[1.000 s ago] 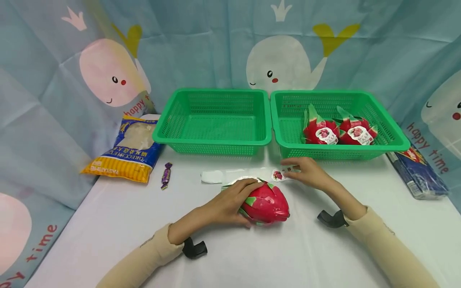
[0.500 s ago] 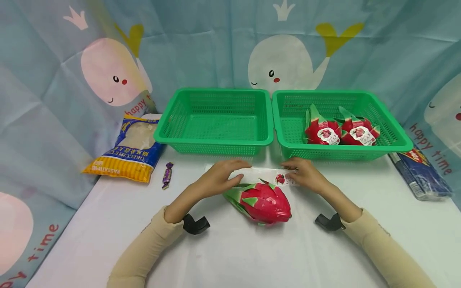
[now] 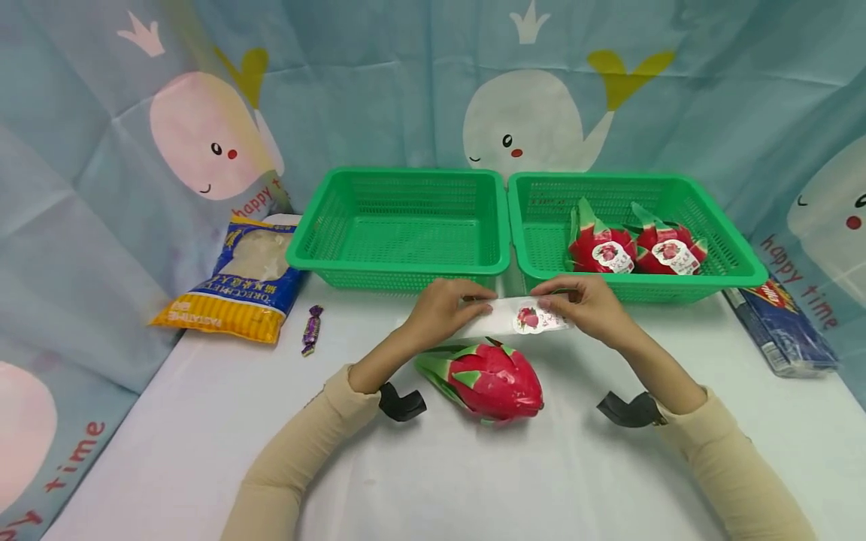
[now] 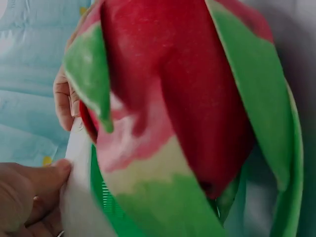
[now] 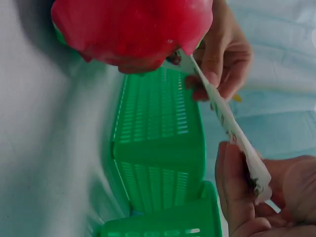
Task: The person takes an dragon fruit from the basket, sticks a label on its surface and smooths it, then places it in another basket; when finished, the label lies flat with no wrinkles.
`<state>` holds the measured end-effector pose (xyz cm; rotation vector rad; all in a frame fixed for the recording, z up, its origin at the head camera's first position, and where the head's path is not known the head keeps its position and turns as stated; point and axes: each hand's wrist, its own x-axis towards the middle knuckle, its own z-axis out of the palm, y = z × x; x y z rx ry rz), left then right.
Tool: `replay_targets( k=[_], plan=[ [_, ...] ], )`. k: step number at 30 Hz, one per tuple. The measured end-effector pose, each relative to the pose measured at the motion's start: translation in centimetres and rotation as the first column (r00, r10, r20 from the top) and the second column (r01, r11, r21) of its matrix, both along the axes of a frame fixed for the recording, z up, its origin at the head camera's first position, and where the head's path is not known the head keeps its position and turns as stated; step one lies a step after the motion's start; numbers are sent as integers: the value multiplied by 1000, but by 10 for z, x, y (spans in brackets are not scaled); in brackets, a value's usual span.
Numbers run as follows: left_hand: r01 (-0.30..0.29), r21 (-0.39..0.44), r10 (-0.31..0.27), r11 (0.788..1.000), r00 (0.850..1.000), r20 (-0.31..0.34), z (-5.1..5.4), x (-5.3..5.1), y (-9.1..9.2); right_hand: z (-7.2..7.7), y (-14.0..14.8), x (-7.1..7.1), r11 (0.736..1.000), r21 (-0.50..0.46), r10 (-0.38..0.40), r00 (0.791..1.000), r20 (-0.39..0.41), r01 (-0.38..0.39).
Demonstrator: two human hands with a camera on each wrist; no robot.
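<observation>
Both hands pinch a white sticker strip [image 3: 499,321] above the table, behind a whole dragon fruit [image 3: 501,382] that lies on its side. My left hand [image 3: 441,309] grips the strip near its middle; my right hand [image 3: 590,309] has it by the upper edge, at the printed dragon fruit sticker [image 3: 529,318]. In the left wrist view the dragon fruit [image 4: 163,84] fills the centre, with the left hand [image 4: 30,195] on the strip [image 4: 81,197]. From the right wrist, the strip [image 5: 237,133] appears nearly edge-on between the fingers of the right hand [image 5: 256,192] and left hand [image 5: 224,64].
Behind the hands stand two green baskets. The left basket [image 3: 399,267] shows a bare floor; the right basket [image 3: 636,282] holds two stickered dragon fruits [image 3: 604,244]. A pasta bag [image 3: 237,282] and purple candy [image 3: 312,330] lie left, a blue packet [image 3: 788,323] right.
My left hand has let go of the dragon fruit, moved back and taken hold of the strip. The strip has risen off the table between both hands. The fruit stays put.
</observation>
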<state>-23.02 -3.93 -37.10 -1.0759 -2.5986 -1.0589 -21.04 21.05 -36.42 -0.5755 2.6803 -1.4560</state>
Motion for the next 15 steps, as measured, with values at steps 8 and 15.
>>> replay_targets(
  k=[8, 15],
  plan=[
    [-1, 122, -36, 993, 955, 295, 6, -13, -1, 4, 0, -1, 960, 9, 281, 959, -21, -281],
    [87, 224, -171, 971, 905, 390, 9, -21, -4, 6, -1, -4, 925, -17, 378, 925, -44, -379]
  ],
)
